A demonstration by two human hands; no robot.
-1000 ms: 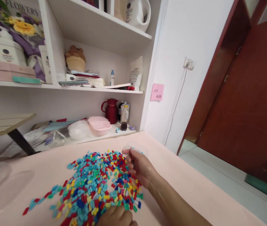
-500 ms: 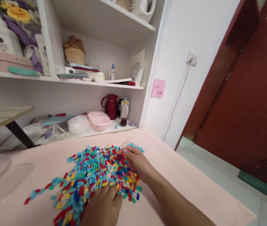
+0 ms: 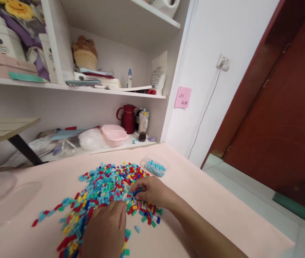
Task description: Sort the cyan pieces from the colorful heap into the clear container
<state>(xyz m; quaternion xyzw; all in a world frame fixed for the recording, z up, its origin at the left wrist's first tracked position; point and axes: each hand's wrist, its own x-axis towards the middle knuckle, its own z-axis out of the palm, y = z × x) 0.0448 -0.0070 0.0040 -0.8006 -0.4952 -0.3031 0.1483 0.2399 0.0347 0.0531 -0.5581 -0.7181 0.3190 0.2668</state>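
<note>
Small toy building bricks (image 3: 105, 182) in blue, red, yellow and green lie in a loose heap on the pink tabletop. My left hand (image 3: 105, 227) rests on the near side of the heap, back up, fingers bent down and close together. Its fingertips are hidden, so whatever they hold cannot be made out. My right hand (image 3: 152, 191) is over the heap's right side, thumb and fingers curved and apart, with dark blue bricks showing between them. Beyond it stands a small clear plastic box (image 3: 156, 168) with light blue bricks inside.
Clear plastic lids or trays (image 3: 9, 206) lie at the left. Along the back, a shelf holds a pink container (image 3: 114, 134), a dark red jug (image 3: 128, 120) and a bottle (image 3: 142, 127) of dark liquid. A wooden stand (image 3: 7, 129) juts in at the left.
My right hand has drawn back from beside the clear box to the middle right of the heap, its fingers parting. My left hand has shifted slightly left. A lone blue brick now shows near it.
</note>
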